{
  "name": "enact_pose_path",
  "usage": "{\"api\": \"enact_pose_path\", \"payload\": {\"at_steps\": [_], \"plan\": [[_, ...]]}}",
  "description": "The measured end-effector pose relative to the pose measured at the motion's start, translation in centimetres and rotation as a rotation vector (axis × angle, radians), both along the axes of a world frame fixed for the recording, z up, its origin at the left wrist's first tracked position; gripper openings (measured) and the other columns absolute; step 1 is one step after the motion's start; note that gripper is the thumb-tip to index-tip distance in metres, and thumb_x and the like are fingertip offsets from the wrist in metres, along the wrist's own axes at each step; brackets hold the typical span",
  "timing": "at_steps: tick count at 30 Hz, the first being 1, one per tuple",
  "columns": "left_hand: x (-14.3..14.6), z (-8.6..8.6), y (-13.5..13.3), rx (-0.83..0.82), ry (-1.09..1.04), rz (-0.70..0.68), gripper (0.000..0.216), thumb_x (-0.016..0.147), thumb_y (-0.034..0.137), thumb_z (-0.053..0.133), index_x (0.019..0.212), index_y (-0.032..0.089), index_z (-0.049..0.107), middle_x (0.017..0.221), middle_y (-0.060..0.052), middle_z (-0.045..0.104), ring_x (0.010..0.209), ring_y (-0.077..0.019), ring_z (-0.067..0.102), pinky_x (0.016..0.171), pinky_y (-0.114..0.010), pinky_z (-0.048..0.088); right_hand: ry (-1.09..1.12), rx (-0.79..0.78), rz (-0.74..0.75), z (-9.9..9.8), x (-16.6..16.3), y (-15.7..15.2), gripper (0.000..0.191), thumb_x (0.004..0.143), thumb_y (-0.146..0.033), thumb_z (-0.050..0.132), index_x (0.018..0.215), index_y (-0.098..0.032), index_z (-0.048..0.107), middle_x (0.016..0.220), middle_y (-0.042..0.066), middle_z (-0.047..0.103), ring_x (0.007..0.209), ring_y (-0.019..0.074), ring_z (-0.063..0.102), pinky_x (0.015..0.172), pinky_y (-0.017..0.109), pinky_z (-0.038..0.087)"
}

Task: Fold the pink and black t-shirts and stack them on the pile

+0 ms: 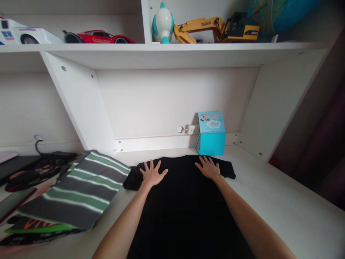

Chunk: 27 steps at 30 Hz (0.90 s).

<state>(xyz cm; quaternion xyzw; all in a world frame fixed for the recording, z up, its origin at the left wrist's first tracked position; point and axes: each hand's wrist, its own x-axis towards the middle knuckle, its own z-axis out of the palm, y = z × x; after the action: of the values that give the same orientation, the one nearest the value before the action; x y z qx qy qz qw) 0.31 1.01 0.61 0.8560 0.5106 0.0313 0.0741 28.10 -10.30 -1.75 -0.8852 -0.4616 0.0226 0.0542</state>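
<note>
A black T-shirt (183, 208) lies spread flat on the white desk (272, 194), its collar end toward the back wall. My left hand (152, 173) rests palm down on the shirt's left shoulder area, fingers spread. My right hand (208, 167) lies flat on the right shoulder area, fingers apart too. Both forearms stretch over the shirt from the near edge. Neither hand grips the cloth.
A folded grey, green and white striped garment (81, 190) tops a pile of clothes at left. A blue box (212, 133) stands against the back wall by a white socket (192, 129). Toy cars (97, 36), a yellow toy excavator (215, 29) and a globe (277, 14) sit on the shelf above.
</note>
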Motion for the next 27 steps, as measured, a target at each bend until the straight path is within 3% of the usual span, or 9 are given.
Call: {"api": "enact_pose_path", "payload": {"at_steps": [6,11,16,21,24,27], "plan": [[0.0,-0.4,0.1,0.015,-0.006,-0.052,0.082,0.071,0.078,0.010,0.140,0.033,0.013,0.148,-0.008,0.006,0.130,-0.0436,0.000,0.095,-0.067,0.006,-0.055,0.027,0.032,0.1,-0.6,-2.6,0.075,0.080,-0.068,0.018,0.139,-0.023,0.022,0.146,0.009,0.014,0.132,0.0330,0.006,0.098,0.060,0.010],[0.8,-0.2,0.3,0.023,-0.020,-0.099,0.081,0.072,0.077,0.010,0.140,0.033,0.014,0.148,-0.008,0.008,0.131,-0.0412,0.000,0.097,-0.064,0.005,-0.018,0.014,0.034,-1.1,1.4,-6.0,0.072,0.080,-0.068,0.016,0.140,-0.028,0.018,0.145,0.010,0.018,0.132,0.0294,0.014,0.098,0.055,0.021],[1.9,1.1,0.1,-0.028,0.017,-0.109,0.081,0.074,0.075,0.009,0.140,0.030,0.014,0.147,-0.009,0.006,0.131,-0.0402,0.000,0.097,-0.063,0.004,-0.058,-0.004,0.023,0.4,2.3,-6.6,0.064,0.084,-0.062,0.019,0.139,-0.028,0.021,0.144,0.012,0.020,0.132,0.0302,0.015,0.098,0.057,0.018],[-0.1,2.0,-2.3,0.050,0.007,-0.213,0.075,0.079,0.070,0.010,0.141,0.026,0.013,0.147,-0.009,0.007,0.132,-0.0349,-0.002,0.102,-0.056,0.000,-0.090,0.040,0.127,1.9,-2.3,-9.3,0.068,0.084,-0.062,0.022,0.140,-0.024,0.021,0.147,0.009,0.010,0.134,0.0281,0.005,0.101,0.055,0.015],[-2.5,1.6,-4.6,0.044,-0.020,-0.336,0.072,0.080,0.069,0.011,0.141,0.031,0.011,0.148,-0.005,0.006,0.133,-0.0320,-0.003,0.103,-0.052,0.004,0.004,0.060,0.294,1.7,-5.6,-12.6,0.069,0.083,-0.065,0.019,0.140,-0.028,0.015,0.147,0.005,0.007,0.134,0.0249,0.003,0.103,0.052,0.017],[-4.2,0.9,-6.0,0.011,0.000,-0.365,0.071,0.079,0.071,0.012,0.140,0.034,0.014,0.148,-0.002,0.007,0.133,-0.0314,0.001,0.103,-0.051,0.006,0.069,0.038,0.325,1.2,-7.6,-14.9,0.067,0.082,-0.066,0.017,0.140,-0.033,0.011,0.147,0.001,0.007,0.134,0.0238,0.003,0.104,0.051,0.015]]}}
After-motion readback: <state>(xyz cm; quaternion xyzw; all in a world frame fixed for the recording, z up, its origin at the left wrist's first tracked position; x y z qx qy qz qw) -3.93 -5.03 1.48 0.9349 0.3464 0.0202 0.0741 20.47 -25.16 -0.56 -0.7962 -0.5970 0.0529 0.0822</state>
